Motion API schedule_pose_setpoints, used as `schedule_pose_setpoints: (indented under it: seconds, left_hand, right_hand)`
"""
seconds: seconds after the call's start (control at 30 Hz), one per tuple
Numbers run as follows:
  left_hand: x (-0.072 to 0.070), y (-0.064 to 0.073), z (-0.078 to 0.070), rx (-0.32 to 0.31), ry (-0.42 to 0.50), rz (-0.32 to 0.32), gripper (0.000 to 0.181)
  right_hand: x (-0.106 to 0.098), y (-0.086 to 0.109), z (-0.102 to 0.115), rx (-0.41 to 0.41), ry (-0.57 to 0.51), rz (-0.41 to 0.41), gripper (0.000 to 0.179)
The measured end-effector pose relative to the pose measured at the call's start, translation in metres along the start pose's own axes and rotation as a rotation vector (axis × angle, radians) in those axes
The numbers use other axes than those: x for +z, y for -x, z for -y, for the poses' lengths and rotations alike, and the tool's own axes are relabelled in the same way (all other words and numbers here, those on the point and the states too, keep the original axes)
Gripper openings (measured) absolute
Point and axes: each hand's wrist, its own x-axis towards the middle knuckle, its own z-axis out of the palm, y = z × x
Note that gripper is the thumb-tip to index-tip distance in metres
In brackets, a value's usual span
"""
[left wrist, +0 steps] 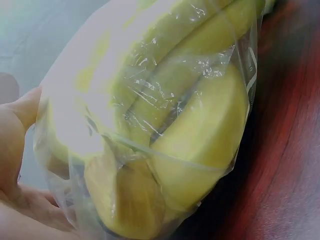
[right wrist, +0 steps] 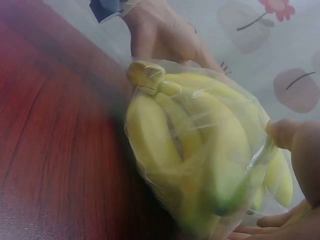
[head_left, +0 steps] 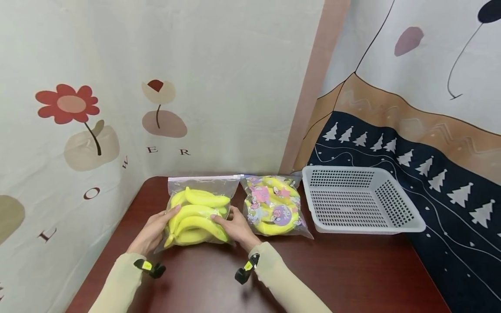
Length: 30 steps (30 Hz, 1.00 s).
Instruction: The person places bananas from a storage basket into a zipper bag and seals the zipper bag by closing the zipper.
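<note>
A clear zip bag (head_left: 203, 184) full of yellow bananas (head_left: 199, 213) lies at the back left of the table, its pale zip strip along the far edge. My left hand (head_left: 154, 230) grips the bag's left side, thumb on top. On the opposite side my right hand (head_left: 236, 228) grips it, with the thumb over the bananas and the fingers partly hidden. The left wrist view shows the stem end of the bunch (left wrist: 130, 195) under wrinkled plastic. Both hands appear around the bag in the right wrist view, where a banana has a greenish tip (right wrist: 227, 200).
Just right of the held bag lies a second bag (head_left: 272, 206) of bananas, printed with colourful cartoon figures. A light grey perforated basket (head_left: 344, 204) stands at the table's back right. Printed cloth (head_left: 235, 87) hangs behind the dark red wooden table (head_left: 332, 269).
</note>
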Motion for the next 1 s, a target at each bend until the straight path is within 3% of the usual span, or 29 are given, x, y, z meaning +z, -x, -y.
schedule_pose_setpoints:
  seconds: [0.17, 0.47, 0.6, 0.73, 0.93, 1.0]
  left_hand:
    - [-0.001, -0.014, -0.005, -0.020, -0.030, 0.014, 0.085]
    - [0.000, -0.037, -0.011, -0.043, 0.026, 0.022, 0.075]
    - [-0.002, -0.045, -0.009, -0.023, -0.054, -0.007, 0.080]
    - [0.000, -0.049, -0.007, -0.022, -0.185, -0.063, 0.098]
    - [-0.001, -0.045, -0.006, -0.030, -0.238, -0.054, 0.104]
    - [-0.002, -0.041, -0.007, -0.026, -0.268, -0.051, 0.106]
  right_hand:
    - [0.006, -0.011, 0.001, 0.013, 0.024, -0.038, 0.099]
    - [0.010, -0.026, 0.002, 0.030, 0.033, -0.070, 0.099]
    - [0.011, -0.031, 0.005, 0.036, 0.034, -0.065, 0.090]
    - [0.007, -0.035, 0.008, 0.029, 0.063, -0.083, 0.085]
    - [0.001, -0.030, 0.011, 0.062, 0.179, -0.055, 0.101]
    - [0.000, -0.026, 0.014, 0.038, 0.231, -0.036, 0.101]
